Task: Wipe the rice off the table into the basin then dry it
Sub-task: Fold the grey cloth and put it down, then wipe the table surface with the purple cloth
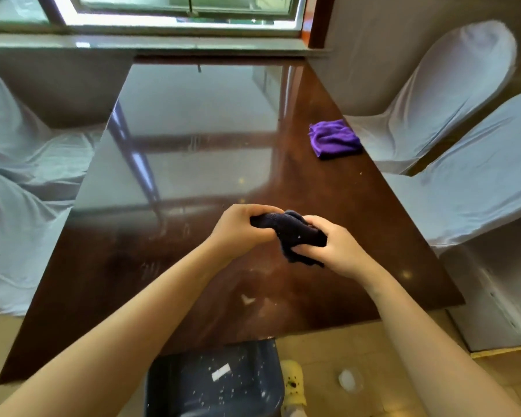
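Both my hands hold a dark navy cloth [292, 233] bunched up above the glossy brown table [193, 164]. My left hand [242, 227] grips its left end and my right hand [336, 248] grips its right end, with a few rice grains stuck to the fabric. A small white patch of rice and smears [248, 299] lies on the table near the front edge. Below that edge, on the floor, stands a dark blue basin [214, 383] with scattered rice grains and a white scrap inside. A folded purple cloth [334, 139] rests at the table's right edge.
White-covered chairs stand on the right [451, 94] and on the left [21, 164]. A window sill [151, 45] runs behind the table's far end. A yellow clog [294, 383] and a small clear lid [348, 379] are on the tiled floor beside the basin.
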Demonstrator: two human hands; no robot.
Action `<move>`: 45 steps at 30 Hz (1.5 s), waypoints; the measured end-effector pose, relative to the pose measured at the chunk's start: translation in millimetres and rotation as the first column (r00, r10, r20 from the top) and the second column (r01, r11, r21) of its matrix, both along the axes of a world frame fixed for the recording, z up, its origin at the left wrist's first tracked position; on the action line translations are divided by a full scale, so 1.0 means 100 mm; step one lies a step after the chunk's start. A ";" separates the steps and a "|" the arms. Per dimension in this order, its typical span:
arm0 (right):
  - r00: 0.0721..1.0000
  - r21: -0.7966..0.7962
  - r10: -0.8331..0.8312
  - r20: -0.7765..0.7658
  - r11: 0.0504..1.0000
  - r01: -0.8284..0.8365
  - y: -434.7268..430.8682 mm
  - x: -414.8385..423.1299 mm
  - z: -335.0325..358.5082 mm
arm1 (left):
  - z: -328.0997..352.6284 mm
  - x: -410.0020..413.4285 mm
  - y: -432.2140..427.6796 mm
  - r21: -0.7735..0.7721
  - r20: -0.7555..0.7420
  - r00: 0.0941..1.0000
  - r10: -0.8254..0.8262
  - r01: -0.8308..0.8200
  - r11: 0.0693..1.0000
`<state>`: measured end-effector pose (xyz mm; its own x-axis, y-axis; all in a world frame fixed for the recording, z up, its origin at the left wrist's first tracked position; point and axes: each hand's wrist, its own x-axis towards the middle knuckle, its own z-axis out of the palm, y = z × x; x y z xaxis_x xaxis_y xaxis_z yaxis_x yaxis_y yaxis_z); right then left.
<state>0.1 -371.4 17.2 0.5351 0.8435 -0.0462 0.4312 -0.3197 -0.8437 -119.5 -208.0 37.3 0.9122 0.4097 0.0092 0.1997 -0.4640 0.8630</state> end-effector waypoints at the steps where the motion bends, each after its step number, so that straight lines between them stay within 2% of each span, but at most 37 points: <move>1: 1.000 0.008 -0.027 0.017 1.000 0.027 0.00 0.17 0.02 | -0.01 0.17 -0.02 -0.021 0.014 1.000 0.008 -0.007 1.000; 9: 0.986 -0.078 -0.107 0.126 0.990 0.118 0.09 1.80 -0.07 | -0.24 1.77 -0.08 -0.015 -0.035 0.998 0.053 -0.054 0.998; 13: 0.970 -0.205 -0.069 0.231 0.972 0.118 0.07 2.55 -0.19 | -0.45 2.48 -0.20 0.105 -0.073 0.995 0.074 -0.066 0.992; 17: 0.971 -0.341 -0.008 0.239 0.935 0.092 0.02 3.07 -0.37 | -0.70 2.94 -0.31 0.258 -0.156 0.985 0.070 -0.028 0.966; 21: 0.944 -0.520 0.101 0.315 0.850 0.082 0.06 3.32 -0.55 | -0.90 3.16 -0.34 0.374 -0.223 0.974 0.039 0.049 0.926; 24: 0.946 -0.600 0.207 0.249 0.800 -0.017 0.16 3.44 -0.57 | -0.99 3.21 -0.26 0.437 -0.266 0.964 0.005 0.116 0.892; 28: 0.939 -0.635 0.340 0.047 0.736 -0.235 0.30 3.66 -0.43 | -0.97 3.16 0.04 0.430 -0.204 0.978 -0.031 0.119 0.895; 30: 0.937 -0.547 0.332 0.107 0.807 -0.224 0.47 3.77 -0.37 | -0.92 3.07 0.33 0.444 -0.133 0.990 0.043 0.021 0.896; 32: 0.900 -0.415 0.280 0.333 0.901 -0.127 0.74 3.87 -0.39 | -0.88 2.94 0.68 0.487 -0.069 0.986 0.153 -0.101 0.868; 35: 0.783 -0.351 0.217 0.583 0.937 0.001 1.15 3.96 -0.55 | -0.89 2.68 1.22 0.542 -0.043 0.941 0.336 -0.260 0.799; 37: 0.742 -0.423 0.248 0.622 0.905 0.052 1.33 4.03 -0.72 | -0.94 2.48 1.55 0.578 -0.044 0.897 0.440 -0.337 0.744; 40: 0.752 -0.533 0.308 0.582 0.844 0.067 1.48 4.11 -0.99 | -1.04 2.14 2.01 0.627 -0.067 0.818 0.572 -0.411 0.662; 45: 0.745 -0.502 0.282 0.605 0.861 0.081 1.76 4.04 -1.21 | -1.24 1.64 2.72 0.726 -0.167 0.690 0.705 -0.397 0.561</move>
<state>404.1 -195.3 -104.2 0.4978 0.8578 -0.1282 0.8540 -0.5105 -0.1003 44.8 64.3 -86.3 0.4719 0.8685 0.1515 0.8446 -0.4946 0.2049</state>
